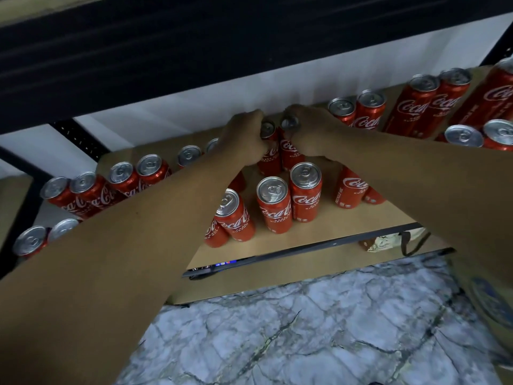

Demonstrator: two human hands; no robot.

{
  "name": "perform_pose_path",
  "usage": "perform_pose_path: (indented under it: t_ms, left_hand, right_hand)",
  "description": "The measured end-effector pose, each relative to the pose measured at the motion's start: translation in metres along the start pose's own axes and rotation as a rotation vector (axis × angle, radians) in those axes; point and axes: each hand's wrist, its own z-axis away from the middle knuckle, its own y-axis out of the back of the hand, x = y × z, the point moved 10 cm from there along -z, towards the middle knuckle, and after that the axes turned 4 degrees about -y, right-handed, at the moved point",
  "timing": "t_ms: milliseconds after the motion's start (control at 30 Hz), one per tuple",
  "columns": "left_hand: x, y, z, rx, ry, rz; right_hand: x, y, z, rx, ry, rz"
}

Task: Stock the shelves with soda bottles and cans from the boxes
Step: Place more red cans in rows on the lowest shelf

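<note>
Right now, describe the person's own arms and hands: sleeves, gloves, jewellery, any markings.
Both arms are bare to the frame's edge: no sleeve shows on the left forearm or the right forearm. The left hand and right hand wear no gloves, and no watch, ring or band is visible.

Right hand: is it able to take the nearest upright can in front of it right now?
Probably not yet. The right hand grips a back can and must let go first. Otherwise the front can stands close by, its top uncovered, with nothing between.
</note>
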Motion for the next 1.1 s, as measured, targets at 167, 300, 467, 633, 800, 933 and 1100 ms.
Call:
perform_pose_path:
  t_ms: [167, 300, 467, 633, 800, 933, 1100]
  left_hand:
    - [-0.002, 0.0, 0.006, -0.011, -0.032, -0.009]
    - [-0.002, -0.001, 0.011, -0.008, -0.043, -0.016]
    - [0.002, 0.003, 0.019, -0.001, -0.066, -0.015]
    - [0.017, 0.035, 0.053, 0.088, -0.096, -0.041]
    - [0.028, 0.045, 0.128, 0.083, -0.068, 0.076]
    - [0.043, 0.037, 0.176, 0.05, -0.1, 0.186]
    - [0.061, 0.053, 0.246, 0.023, -0.096, 0.235]
  right_hand:
    - [0.005, -0.006, 0.0, -0.022, 0.03, 0.0]
    - [0.007, -0.006, 0.008, -0.001, 0.053, -0.017]
    - [0.004, 0.0, 0.025, 0.022, 0.087, -0.017]
    - [-0.015, 0.03, 0.065, 0.083, 0.159, -0.015]
    - [-0.021, 0.041, 0.154, 0.145, 0.167, -0.117]
    - [-0.028, 0.022, 0.195, 0.131, 0.115, -0.133]
    - [-0.058, 0.017, 0.274, 0.144, 0.086, -0.115]
